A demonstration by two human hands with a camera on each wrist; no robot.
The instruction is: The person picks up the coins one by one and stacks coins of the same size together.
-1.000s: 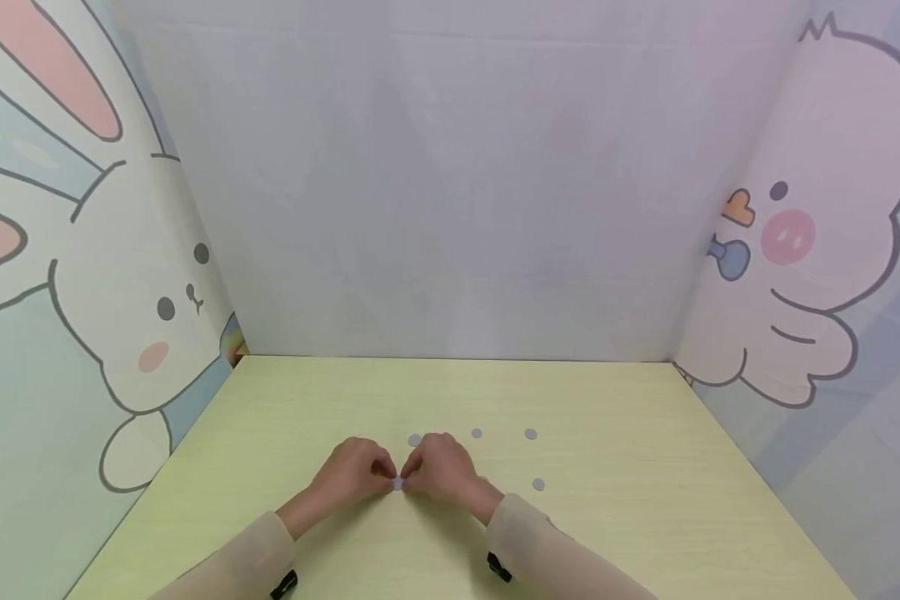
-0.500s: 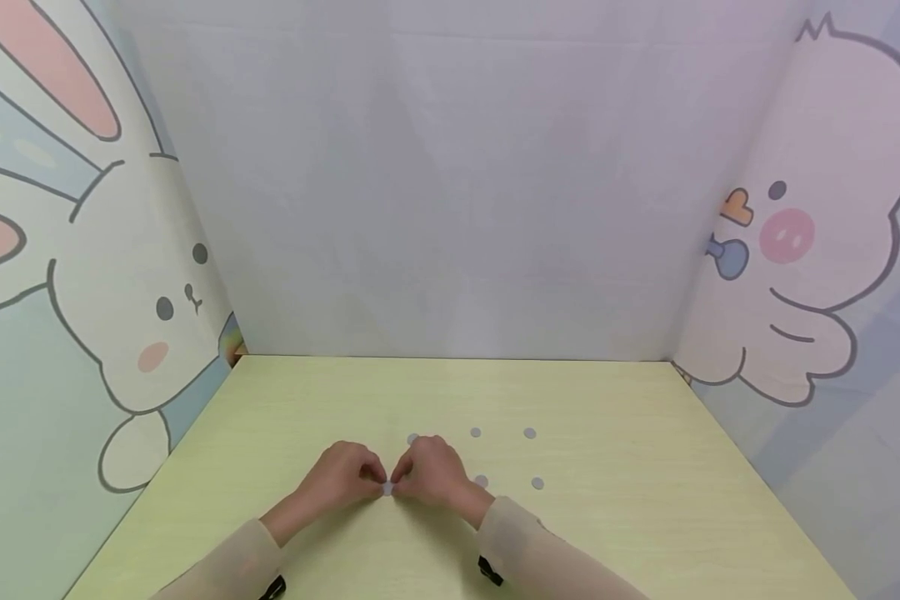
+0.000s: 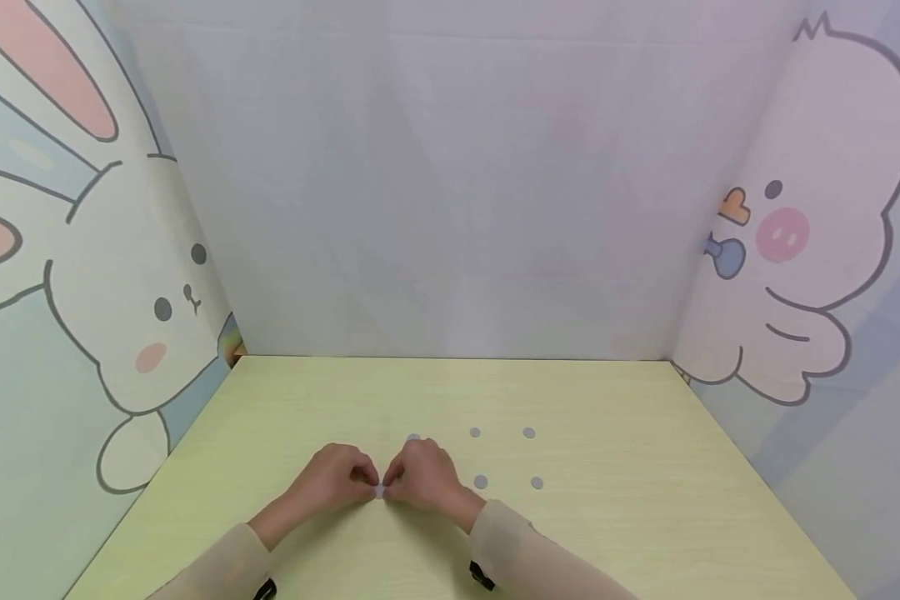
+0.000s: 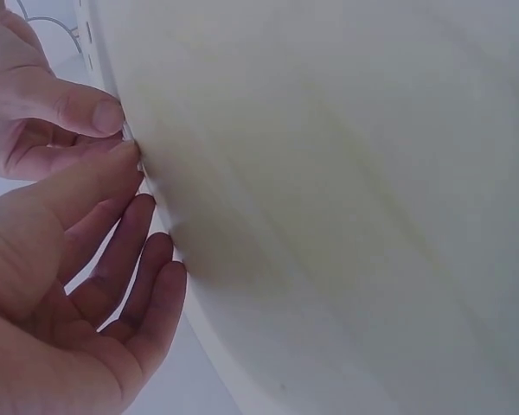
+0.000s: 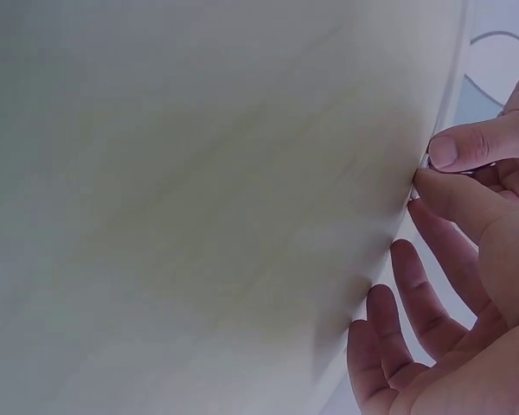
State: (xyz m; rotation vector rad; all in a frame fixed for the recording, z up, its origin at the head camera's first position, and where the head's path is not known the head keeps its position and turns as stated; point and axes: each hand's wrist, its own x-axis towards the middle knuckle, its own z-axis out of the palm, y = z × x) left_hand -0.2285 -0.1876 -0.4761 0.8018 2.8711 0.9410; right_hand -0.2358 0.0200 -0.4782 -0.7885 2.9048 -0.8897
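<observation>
In the head view a small grey disc (image 3: 379, 492), coin-like, lies on the table between my two hands. My left hand (image 3: 336, 477) grips its left edge between thumb and forefinger. From the other side, my right hand (image 3: 424, 475) holds the right edge with thumb and forefinger. Both wrist views show the fingertips of the two hands nearly meeting low at the tabletop (image 4: 329, 199), the disc mostly hidden by them. Behind my right hand, another grey disc (image 3: 414, 437) is partly covered.
More grey discs lie on the table (image 3: 607, 533) to the right: a back pair, one disc (image 3: 475, 432) and another disc (image 3: 528, 432), and a front pair, one disc (image 3: 481, 482) and another disc (image 3: 537, 482). Cartoon-printed cloth walls (image 3: 450, 183) enclose the table.
Both hands have slid left and slightly toward me, the disc between them moving along. The disc at the front, formerly hidden by my right hand, now shows. The other discs stay put.
</observation>
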